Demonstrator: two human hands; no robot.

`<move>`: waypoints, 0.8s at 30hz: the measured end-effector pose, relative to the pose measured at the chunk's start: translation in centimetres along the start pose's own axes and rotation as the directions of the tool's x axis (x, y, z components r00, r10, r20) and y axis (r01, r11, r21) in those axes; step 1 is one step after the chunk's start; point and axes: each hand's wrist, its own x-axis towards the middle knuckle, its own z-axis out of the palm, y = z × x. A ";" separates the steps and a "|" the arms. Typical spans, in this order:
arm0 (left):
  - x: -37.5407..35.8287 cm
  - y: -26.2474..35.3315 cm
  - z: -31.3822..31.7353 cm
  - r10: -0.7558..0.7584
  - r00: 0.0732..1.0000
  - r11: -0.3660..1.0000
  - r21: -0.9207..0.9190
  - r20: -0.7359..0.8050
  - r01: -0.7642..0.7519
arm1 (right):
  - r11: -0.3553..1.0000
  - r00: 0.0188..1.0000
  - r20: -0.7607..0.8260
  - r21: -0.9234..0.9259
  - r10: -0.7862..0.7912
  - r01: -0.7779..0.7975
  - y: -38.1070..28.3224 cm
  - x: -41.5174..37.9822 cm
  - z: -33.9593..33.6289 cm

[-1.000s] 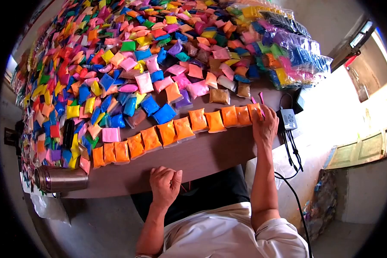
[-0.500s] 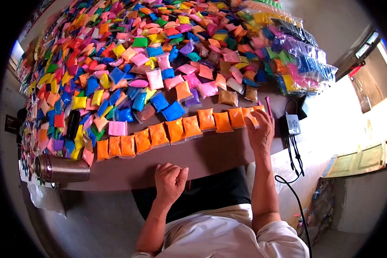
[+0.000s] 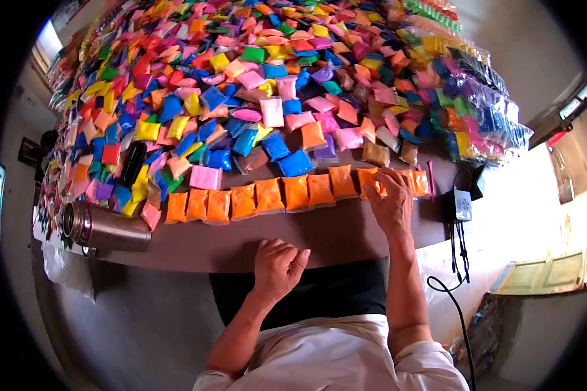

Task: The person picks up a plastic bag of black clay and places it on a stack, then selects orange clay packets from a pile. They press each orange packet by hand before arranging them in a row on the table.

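Note:
A row of orange packets (image 3: pixel 268 195) in clear wrapping runs along the near part of the brown table (image 3: pixel 254 244). Over the right part of this row is my right hand (image 3: pixel 394 203), its thumb and bent fingers closed on one orange packet (image 3: pixel 366 180). Its fingers partly cover the neighbouring packets. My left hand (image 3: pixel 279 268) is closed in a loose fist at the table's front edge, apart from the row, with nothing showing in it.
A big heap of many-coloured packets (image 3: pixel 254 78) covers the back. Stacked clear bags (image 3: pixel 489 124) stand at the right. A steel flask (image 3: pixel 114 226) lies at the left edge. On the right are a pink stick (image 3: pixel 431 179) and a small grey device (image 3: pixel 462 206) with black cables.
My right hand has shifted left along the row, from near its right end to a packet further in. My left hand stays closed by the edge. The whole view has shifted.

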 end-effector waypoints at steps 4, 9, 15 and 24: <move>-0.3 -0.2 0.1 0.006 1.000 0.999 0.039 -0.004 -0.006 | 0.982 0.989 0.076 0.153 -0.126 0.113 -3.9 0.3 0.9; -0.4 -0.4 0.2 -0.003 1.000 1.000 0.025 -0.012 0.003 | 0.960 0.954 0.131 0.116 -0.270 0.256 -4.4 0.0 2.8; -0.3 -0.3 -0.1 0.002 1.000 1.000 0.011 -0.024 -0.002 | 0.981 0.966 0.183 0.094 -0.183 0.168 -4.6 0.7 2.2; -0.3 -0.4 0.2 0.021 0.995 1.000 -0.016 -0.101 -0.022 | 0.875 0.894 0.239 0.408 -0.379 0.262 -10.8 1.0 4.8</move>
